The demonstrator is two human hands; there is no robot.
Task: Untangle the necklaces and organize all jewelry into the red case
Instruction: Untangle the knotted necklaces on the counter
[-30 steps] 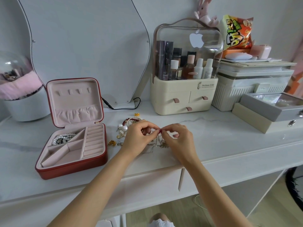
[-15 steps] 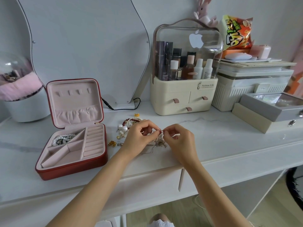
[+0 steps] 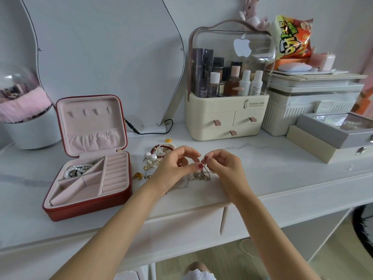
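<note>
Above table point(image 3: 282, 174), both hands' fingers point(image 3: 198, 165) pinch tangled necklaces point(image 3: 199, 175)

A single head-worn, wide-angle view looks forward and down from just above the front edge of the counter point(image 3: 282, 174), close enough that both forearms reach in from the bottom. The red case point(image 3: 88, 205) sits left of centre; behind the case stands a mirror point(image 3: 109, 57), and straight lines bow near the edges.
</note>
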